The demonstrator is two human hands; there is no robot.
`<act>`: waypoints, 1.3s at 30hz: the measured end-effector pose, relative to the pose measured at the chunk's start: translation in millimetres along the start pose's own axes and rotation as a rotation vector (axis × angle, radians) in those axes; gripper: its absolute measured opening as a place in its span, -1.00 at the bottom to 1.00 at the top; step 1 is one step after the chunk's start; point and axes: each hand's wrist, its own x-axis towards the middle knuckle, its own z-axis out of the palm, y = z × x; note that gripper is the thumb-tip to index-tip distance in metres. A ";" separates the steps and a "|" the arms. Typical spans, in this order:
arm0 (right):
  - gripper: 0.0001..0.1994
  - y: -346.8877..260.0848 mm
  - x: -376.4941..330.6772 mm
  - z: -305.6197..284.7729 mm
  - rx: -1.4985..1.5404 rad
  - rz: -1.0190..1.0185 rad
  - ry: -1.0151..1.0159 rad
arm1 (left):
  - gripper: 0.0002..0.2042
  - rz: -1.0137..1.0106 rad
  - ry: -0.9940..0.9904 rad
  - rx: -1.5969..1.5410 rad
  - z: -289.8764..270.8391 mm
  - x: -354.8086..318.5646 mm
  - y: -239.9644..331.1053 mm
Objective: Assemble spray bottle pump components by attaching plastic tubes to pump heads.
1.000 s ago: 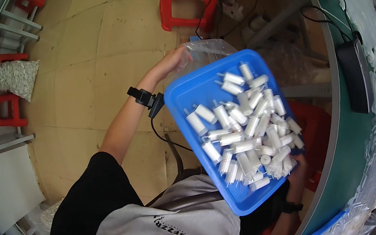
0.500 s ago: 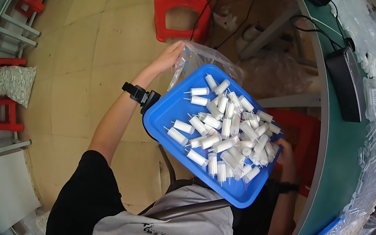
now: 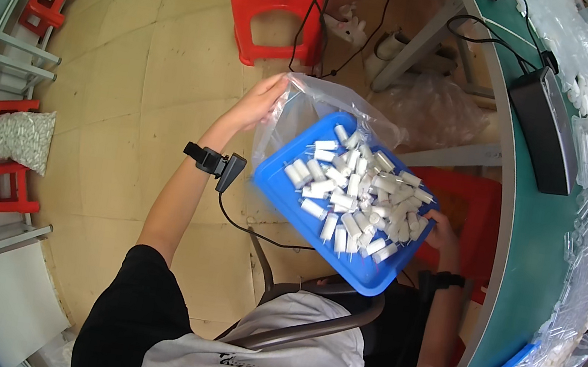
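Note:
My left hand (image 3: 264,101) is closed on the edge of a clear plastic bag (image 3: 337,97) and pulls its mouth wide. My right hand (image 3: 442,233) grips the right-hand rim of a blue tray (image 3: 365,278), its fingers partly hidden by the tray. Many small white cylinders (image 3: 353,185) with thin pins at one end lie loose in the tray, heaped toward its right side. The far left end of the tray sits at the mouth of the bag, with film along its left and far sides. The tray is held up over my lap.
At the right runs a green worktable (image 3: 536,242) with a black box-shaped device (image 3: 541,129) and piled clear plastic parts (image 3: 578,264). Ahead stands a red stool (image 3: 276,25) with a person on it. Cables hang beside it. Shelving and a full bag (image 3: 23,139) are at the left.
The tray has moved away from my body and slightly right, its far end now at the bag's mouth. My left hand has lifted the bag's edge wider around it.

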 end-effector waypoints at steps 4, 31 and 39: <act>-0.59 8.4 3.5 -19.4 0.005 -0.018 0.083 | -0.66 -0.044 -0.012 0.007 1.6 -15.4 -8.8; -0.65 -31.7 -0.3 104.1 -0.474 -0.049 0.156 | -0.67 0.109 0.189 -0.008 66.7 -41.3 -19.5; -0.60 -18.7 11.9 162.1 -0.760 -0.042 0.182 | -0.67 0.026 0.144 -0.056 91.8 -49.0 -16.4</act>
